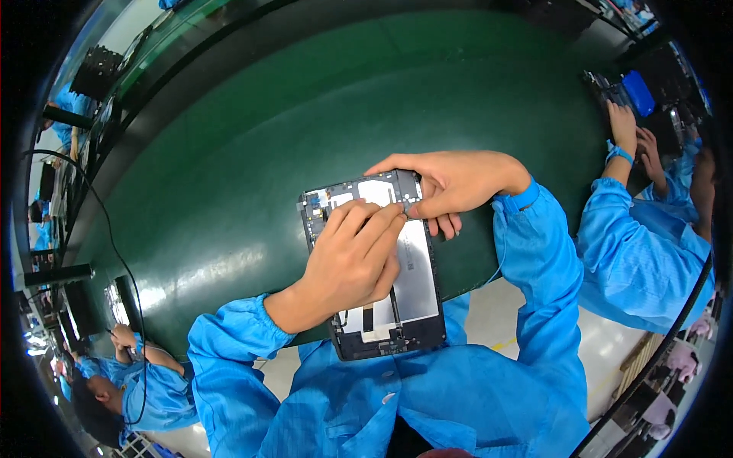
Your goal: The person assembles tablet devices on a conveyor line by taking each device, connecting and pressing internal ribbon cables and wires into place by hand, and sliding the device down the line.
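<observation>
An opened tablet (416,267) lies tilted at the near edge of the green table, its black frame, silver inner plate and small circuit parts bare. Across its upper half reaches my left hand (351,252), fingers bent and pressed together near the top right part; whatever is at the fingertips is hidden. At the tablet's top right corner, my right hand (466,183) grips the edge. Its thumb rests on the inner side close to the left fingertips, while its other fingers lie along the top and side edge.
The green tabletop (252,145) spreads ahead. At the right a co-worker's hands (626,133) work beside a blue object (638,93) and dark parts. Another person (145,382) sits at the lower left by a dark device (118,305). A black cable (107,217) hangs at the left.
</observation>
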`<state>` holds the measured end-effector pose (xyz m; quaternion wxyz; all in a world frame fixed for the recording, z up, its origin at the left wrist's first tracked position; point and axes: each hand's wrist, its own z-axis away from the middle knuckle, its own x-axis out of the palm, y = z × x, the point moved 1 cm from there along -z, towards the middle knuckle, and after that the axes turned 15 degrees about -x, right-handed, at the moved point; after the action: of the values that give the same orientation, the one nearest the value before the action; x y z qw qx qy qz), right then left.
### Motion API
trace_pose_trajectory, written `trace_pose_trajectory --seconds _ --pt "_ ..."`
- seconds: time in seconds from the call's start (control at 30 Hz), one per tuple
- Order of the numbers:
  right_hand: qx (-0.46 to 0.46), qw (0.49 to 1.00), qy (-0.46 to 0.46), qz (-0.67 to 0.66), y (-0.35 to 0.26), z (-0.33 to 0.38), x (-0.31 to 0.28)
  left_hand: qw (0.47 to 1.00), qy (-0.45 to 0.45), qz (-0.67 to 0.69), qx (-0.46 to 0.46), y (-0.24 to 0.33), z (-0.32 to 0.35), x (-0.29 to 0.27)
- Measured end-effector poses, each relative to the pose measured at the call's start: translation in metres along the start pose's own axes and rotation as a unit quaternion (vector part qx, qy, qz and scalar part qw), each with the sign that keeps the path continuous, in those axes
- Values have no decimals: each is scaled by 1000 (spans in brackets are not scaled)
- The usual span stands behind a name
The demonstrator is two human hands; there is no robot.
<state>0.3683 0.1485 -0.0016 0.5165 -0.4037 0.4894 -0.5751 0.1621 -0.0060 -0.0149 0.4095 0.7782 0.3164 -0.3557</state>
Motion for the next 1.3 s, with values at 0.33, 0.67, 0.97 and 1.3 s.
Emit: trace_pose_trajectory --seconds 0.33,0.67,0.97,1.3 --pt "9 1000 -5 3 -1 -1 -3 1000 -8 -7 -21 0 -1 -1" --pt "21 999 -17 -30 1 -7 -11 999 -6 -27 -40 -1 -6 -4" --pt "20 999 -13 -25 -1 -6 -12 998 -11 4 -58 -1 -8 -5" --pt "34 999 -14 -24 -5 -7 -13 998 -36 -15 -39 1 -13 -6"
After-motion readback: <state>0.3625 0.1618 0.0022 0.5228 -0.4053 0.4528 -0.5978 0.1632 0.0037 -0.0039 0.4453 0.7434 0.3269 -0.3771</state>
